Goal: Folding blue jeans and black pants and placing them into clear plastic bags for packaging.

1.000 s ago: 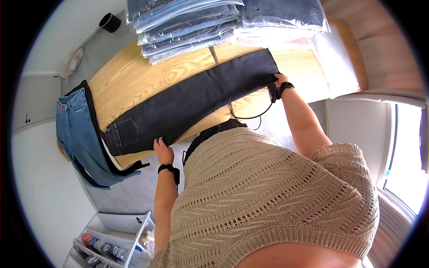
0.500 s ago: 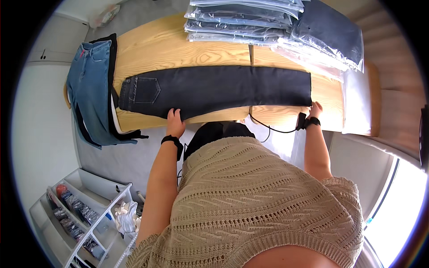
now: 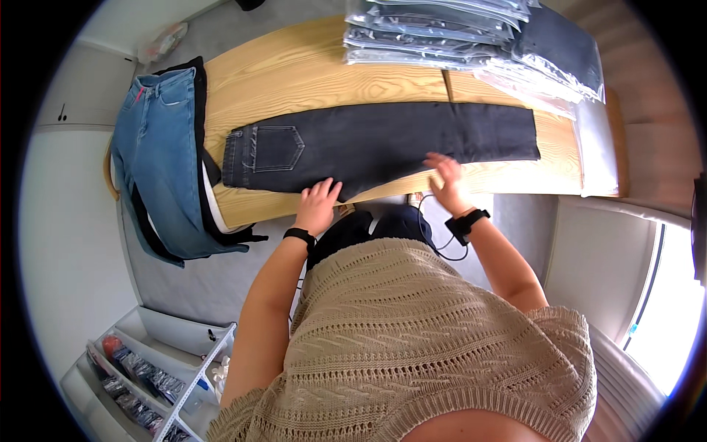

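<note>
A pair of black jeans (image 3: 383, 140), folded lengthwise, lies across the wooden table with its waistband to the left and hem to the right. The back pocket faces up. My left hand (image 3: 317, 206) rests at the near edge of the jeans by the crotch, fingers stretched out onto the cloth. My right hand (image 3: 449, 184) is by the near edge of the leg, fingers apart and slightly blurred; whether it touches the fabric I cannot tell.
At the table's (image 3: 294, 66) left end, blue jeans (image 3: 158, 147) hang over darker garments. Bagged, folded clothes (image 3: 434, 33) are stacked at the far right. A shelf unit (image 3: 158, 331) with packed items stands at lower left. A black cable (image 3: 445, 256) loops beneath my right wrist.
My right hand has left the hem corner and moved left along the near edge, its fingers now spread. My left hand stays near the crotch. The view has shifted somewhat.
</note>
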Motion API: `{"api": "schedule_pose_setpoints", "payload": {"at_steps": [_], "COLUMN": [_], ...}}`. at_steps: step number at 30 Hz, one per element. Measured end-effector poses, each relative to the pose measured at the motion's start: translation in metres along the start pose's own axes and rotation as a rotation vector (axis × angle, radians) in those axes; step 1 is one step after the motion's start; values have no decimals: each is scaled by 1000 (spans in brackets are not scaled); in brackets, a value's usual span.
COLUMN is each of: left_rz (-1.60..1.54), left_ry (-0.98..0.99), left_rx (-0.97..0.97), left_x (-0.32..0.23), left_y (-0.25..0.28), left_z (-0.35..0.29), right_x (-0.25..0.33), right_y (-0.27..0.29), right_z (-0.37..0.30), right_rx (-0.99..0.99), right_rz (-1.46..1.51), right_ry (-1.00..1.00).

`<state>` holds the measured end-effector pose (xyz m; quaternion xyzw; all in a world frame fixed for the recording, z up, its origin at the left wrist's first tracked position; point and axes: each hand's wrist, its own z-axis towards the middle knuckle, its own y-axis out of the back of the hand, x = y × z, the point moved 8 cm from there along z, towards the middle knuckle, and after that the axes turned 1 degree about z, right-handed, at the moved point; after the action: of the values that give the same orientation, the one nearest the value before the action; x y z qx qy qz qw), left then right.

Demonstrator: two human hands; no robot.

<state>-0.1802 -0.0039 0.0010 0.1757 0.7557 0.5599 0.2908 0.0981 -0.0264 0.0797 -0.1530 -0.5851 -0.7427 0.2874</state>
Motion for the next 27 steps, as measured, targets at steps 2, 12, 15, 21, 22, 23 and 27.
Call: {"api": "schedule_pose_setpoints", "payload": {"at_steps": [2, 12, 15, 21, 22, 23, 27], "left_rz": [25, -72, -10, 202, 181, 122, -130], "left_ry": [-49, -218, -118, -138, -133, -115, -21], "left_rx": [-57, -124, -250, -323, -344, -397, -328], "left_x": [0, 13, 30, 40, 42, 46, 62], "left_y": [1, 6, 4, 5, 10, 17, 28], "left_z": [-8, -15, -10, 1, 2, 4, 11], "right_x": [33, 80, 80, 83, 80, 77, 53], "right_y": [-47, -176, -173, -167, -169, -169, -162], "right_z": [-1, 0, 3, 9, 8, 8, 6], "right_rx": [178, 466, 445, 407, 411, 382, 320], "right_rz": [60, -375, -273, -172, -180, -201, -354], "right_ry": [88, 256, 234, 187, 184, 174, 153]}}
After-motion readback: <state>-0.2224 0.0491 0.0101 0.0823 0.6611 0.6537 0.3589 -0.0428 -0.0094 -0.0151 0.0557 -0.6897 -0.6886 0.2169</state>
